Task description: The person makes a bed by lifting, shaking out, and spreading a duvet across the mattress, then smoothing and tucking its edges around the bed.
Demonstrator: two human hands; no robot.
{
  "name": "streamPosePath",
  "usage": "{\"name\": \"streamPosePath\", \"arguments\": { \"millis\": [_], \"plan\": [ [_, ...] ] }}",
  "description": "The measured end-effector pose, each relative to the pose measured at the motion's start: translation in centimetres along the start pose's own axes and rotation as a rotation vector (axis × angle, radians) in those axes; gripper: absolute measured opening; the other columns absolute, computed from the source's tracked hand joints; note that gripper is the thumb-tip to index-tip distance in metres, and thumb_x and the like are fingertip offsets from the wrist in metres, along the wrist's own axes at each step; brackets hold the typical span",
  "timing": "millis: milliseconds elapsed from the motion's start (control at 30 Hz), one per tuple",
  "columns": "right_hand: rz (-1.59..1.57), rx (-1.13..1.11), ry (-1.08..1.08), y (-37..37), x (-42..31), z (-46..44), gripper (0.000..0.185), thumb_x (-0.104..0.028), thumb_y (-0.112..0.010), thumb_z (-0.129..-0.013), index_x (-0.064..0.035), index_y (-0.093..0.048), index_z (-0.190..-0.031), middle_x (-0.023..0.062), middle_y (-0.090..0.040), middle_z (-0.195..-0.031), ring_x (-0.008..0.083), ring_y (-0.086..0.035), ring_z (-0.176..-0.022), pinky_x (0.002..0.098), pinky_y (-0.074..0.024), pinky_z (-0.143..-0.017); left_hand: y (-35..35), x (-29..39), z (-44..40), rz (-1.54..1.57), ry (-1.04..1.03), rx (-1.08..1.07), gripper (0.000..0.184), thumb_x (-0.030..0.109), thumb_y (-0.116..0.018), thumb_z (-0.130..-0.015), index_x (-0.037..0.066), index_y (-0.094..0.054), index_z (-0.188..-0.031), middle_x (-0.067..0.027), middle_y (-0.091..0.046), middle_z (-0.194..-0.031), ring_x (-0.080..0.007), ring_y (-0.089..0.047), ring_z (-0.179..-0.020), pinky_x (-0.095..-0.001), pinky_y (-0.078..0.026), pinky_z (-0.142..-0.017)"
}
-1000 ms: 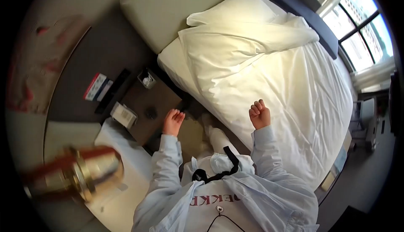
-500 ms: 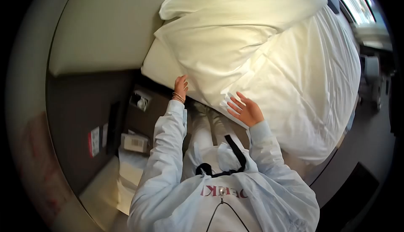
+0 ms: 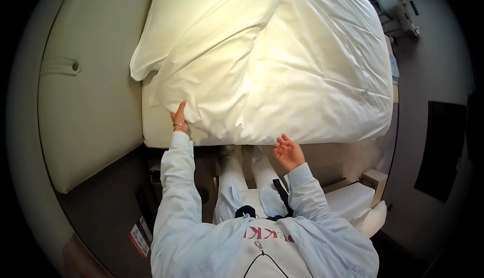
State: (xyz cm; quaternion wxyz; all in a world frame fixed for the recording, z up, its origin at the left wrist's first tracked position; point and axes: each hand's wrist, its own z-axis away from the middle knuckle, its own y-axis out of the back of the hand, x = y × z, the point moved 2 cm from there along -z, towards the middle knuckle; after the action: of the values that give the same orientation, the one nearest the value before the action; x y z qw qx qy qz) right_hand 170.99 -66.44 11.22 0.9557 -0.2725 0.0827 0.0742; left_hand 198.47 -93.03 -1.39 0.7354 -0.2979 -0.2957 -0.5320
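A rumpled white duvet [image 3: 312, 71] covers most of the bed, with diagonal folds running across it. My left hand [image 3: 180, 116], a bracelet on its wrist, is at the duvet's near left edge. Its thumb shows against the cloth, the other fingers are mostly hidden, and the hand seems to grip the edge. My right hand [image 3: 289, 154] is just off the near side of the bed, palm up with fingers loosely bent and nothing in it. A white pillow [image 3: 176, 11] lies at the headboard end, partly under the duvet.
The padded headboard [image 3: 96, 106] rises on the left. A dark wall panel with a label [image 3: 140, 236] is below it. White bedding [image 3: 350, 200] lies low on the right, near a dark flat screen [image 3: 440, 149]. A chair [image 3: 385, 1] stands at the far right.
My view has turned, so the bed now lies straight across in front of me. My left hand has moved to the duvet's edge; my right hand's fingers are less spread.
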Motion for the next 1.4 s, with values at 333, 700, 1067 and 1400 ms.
{"name": "streamPosePath", "arguments": {
  "millis": [333,700,1067,1400],
  "plan": [
    [0.032,-0.218,0.185,-1.8,-4.5,9.6,0.028,-0.011,-0.048,-0.08,-0.0116,-0.045,-0.108,0.0071,-0.055,-0.096,0.0201,-0.054,-0.082,0.0325,-0.0456,-0.07,-11.8,5.8,31.8,-1.143,-1.574,-0.52,0.042,0.013,-0.061,-0.067,0.004,-0.052,-0.107,-0.0147,-0.055,-0.1,-0.0267,-0.054,-0.091,-0.0354,-0.045,-0.078],
    [0.207,0.324,0.346,22.3,-15.6,12.2,0.043,-0.032,-0.047,-0.083,-0.0172,-0.036,-0.122,0.008,-0.042,-0.115,0.0221,-0.044,-0.104,0.0425,-0.0386,-0.087,-19.5,-16.2,36.4,-0.877,-0.486,-1.473,0.029,0.01,-0.055,-0.069,0.009,-0.047,-0.097,-0.0073,-0.051,-0.077,-0.0223,-0.052,-0.068,-0.0322,-0.043,-0.064],
    [0.467,0.523,0.185,28.5,-14.7,-6.5,0.092,-0.048,-0.064,-0.067,-0.0158,-0.005,-0.13,0.0143,-0.02,-0.131,0.0277,-0.023,-0.119,0.0449,-0.0285,-0.091,-3.9,-30.3,18.3,-0.003,0.593,0.041,0.068,0.038,-0.062,-0.069,0.017,-0.027,-0.124,-0.0094,-0.035,-0.119,-0.0267,-0.037,-0.108,-0.0524,-0.027,-0.088],
    [0.552,0.352,0.636,26.5,-15.8,-4.0,0.055,-0.028,-0.066,-0.073,0.0041,-0.043,-0.111,0.0125,-0.049,-0.11,0.0203,-0.046,-0.099,0.0304,-0.0348,-0.086,-8.8,-23.1,19.8,-0.643,-0.787,0.085,0.034,0.0,-0.059,-0.06,-0.002,-0.05,-0.093,-0.0126,-0.056,-0.08,-0.0183,-0.053,-0.072,-0.0301,-0.043,-0.063]
  ]
}}
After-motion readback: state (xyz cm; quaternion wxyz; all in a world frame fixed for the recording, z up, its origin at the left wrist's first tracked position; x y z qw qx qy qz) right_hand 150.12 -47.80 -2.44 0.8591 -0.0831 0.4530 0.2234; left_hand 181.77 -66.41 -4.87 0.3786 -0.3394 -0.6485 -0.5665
